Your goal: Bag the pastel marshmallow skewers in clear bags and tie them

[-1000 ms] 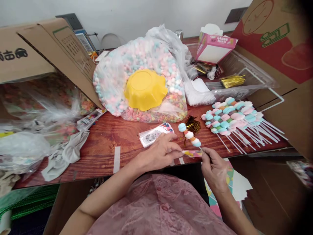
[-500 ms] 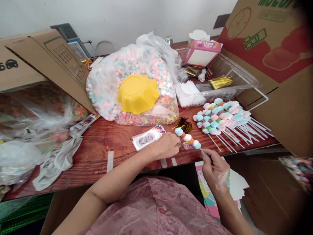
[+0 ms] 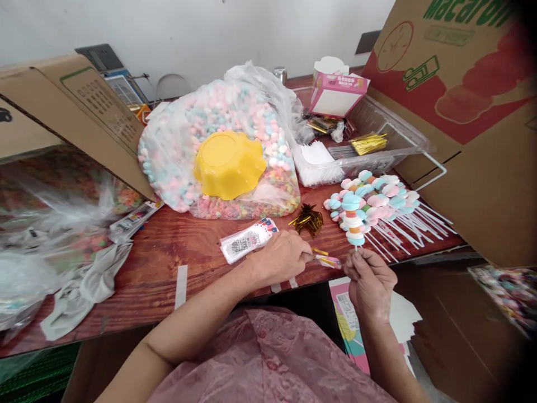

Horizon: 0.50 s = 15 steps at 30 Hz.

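Observation:
My right hand (image 3: pixel 371 280) is closed on the thin stick of a marshmallow skewer (image 3: pixel 353 219), holding it upright. Blue, white and orange pieces are threaded along it. Beyond it lies a pile of similar marshmallow skewers (image 3: pixel 388 198), white sticks towards me. My left hand (image 3: pixel 287 256) rests low over the table, fingers pressed together at the tip; what they pinch, if anything, is unclear. Just right of those fingertips is a small pink and yellow item (image 3: pixel 329 261). A stack of printed bags (image 3: pixel 243 242) lies beside my left hand, and a bunch of gold twist ties (image 3: pixel 308 219) beyond it.
A large bag of marshmallows (image 3: pixel 172 145) with an upturned yellow bowl (image 3: pixel 230 165) on it fills the back. A clear plastic bin (image 3: pixel 394 154) holds sticks and gold ties. Cardboard boxes (image 3: pixel 474 184) flank the table, and a grey cloth (image 3: pixel 90 285) lies left.
My right hand has swung the skewer from lying tilted left to upright, away from my left hand. The left hand stays near the same spot, and the view has shifted slightly.

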{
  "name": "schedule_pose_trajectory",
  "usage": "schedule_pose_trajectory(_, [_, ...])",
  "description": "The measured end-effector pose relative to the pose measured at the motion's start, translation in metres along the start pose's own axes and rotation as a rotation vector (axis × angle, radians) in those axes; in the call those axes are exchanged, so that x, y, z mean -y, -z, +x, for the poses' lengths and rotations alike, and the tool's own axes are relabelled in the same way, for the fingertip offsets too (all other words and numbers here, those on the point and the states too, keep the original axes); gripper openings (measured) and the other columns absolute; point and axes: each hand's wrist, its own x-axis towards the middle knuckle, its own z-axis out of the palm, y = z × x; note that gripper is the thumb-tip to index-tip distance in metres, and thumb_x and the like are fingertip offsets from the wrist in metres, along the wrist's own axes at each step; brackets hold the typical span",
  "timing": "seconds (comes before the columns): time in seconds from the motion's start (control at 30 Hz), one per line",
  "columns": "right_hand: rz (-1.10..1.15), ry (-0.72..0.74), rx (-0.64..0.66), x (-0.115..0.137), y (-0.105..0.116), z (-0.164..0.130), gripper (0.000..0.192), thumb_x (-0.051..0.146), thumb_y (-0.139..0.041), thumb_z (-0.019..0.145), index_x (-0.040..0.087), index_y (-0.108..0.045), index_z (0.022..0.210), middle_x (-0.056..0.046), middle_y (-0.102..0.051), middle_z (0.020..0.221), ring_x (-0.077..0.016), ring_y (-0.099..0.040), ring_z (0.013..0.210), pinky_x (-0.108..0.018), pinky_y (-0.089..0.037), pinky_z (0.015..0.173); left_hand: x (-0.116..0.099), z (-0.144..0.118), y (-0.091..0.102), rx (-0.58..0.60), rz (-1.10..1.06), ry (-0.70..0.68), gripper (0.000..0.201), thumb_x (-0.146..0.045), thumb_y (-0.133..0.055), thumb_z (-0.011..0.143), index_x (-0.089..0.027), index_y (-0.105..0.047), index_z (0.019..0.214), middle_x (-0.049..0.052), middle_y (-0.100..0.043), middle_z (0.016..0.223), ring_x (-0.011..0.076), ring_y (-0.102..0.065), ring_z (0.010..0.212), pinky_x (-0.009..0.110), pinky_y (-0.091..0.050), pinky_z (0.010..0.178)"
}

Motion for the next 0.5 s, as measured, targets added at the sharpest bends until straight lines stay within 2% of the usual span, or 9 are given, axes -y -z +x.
schedule_pose_trajectory(0.13, [0.033,0.005,-0.01,0.0,-0.001,-0.001,0.015,0.027,-0.076,0.071,0.017,-0.065,0.075,0.004,-0.053,0.059,-0.005,-0.038,0.047,-0.021,-0.03,0.047,-0.001,-0.014,0.002,-0.106,0.055,0.015,0.026,-0.018,-0.052,0.088,-0.023,-0.078,0.085,0.008,-0.062,0.103,0.0229,-0.053,0.102,0.038,-0.044,0.092])
schedule_pose_trajectory(0.27, [0.071,-0.014,0.01,0.001,-0.006,-0.003,0.016,0.026,-0.077,0.07,0.016,-0.066,0.074,0.003,-0.054,0.06,-0.0041,-0.037,0.047,-0.02,-0.026,0.045,0.008,-0.014,-0.003,-0.252,0.113,-0.047,0.025,-0.017,-0.055,0.088,-0.021,-0.077,0.078,0.01,-0.05,0.133,0.03,-0.038,0.123,0.046,-0.037,0.104])
schedule_pose_trajectory(0.33, [0.084,-0.013,0.011,0.004,-0.009,-0.004,0.016,0.026,-0.077,0.07,0.016,-0.066,0.073,0.003,-0.054,0.059,-0.0042,-0.038,0.047,-0.02,-0.026,0.045,0.008,-0.019,0.0,-0.286,0.118,-0.109,0.025,-0.017,-0.053,0.089,-0.02,-0.077,0.081,0.01,-0.052,0.13,0.0279,-0.04,0.12,0.045,-0.039,0.102])
schedule_pose_trajectory(0.4, [0.076,0.008,0.006,0.007,-0.009,-0.006,0.015,0.026,-0.077,0.07,0.016,-0.066,0.074,0.003,-0.054,0.059,-0.0047,-0.039,0.047,-0.02,-0.027,0.045,0.008,-0.032,0.006,-0.312,0.131,-0.145,0.027,-0.016,-0.049,0.092,-0.02,-0.075,0.088,0.01,-0.06,0.114,0.0228,-0.048,0.106,0.039,-0.044,0.094])
schedule_pose_trajectory(0.5, [0.001,0.065,0.017,0.009,-0.001,-0.008,0.014,0.027,-0.075,0.072,0.017,-0.066,0.075,0.004,-0.053,0.059,-0.0061,-0.042,0.048,-0.021,-0.03,0.045,0.017,-0.063,0.012,-0.435,0.23,-0.07,0.024,-0.016,-0.049,0.091,-0.019,-0.073,0.091,0.008,-0.064,0.092,0.0199,-0.052,0.09,0.035,-0.047,0.083])
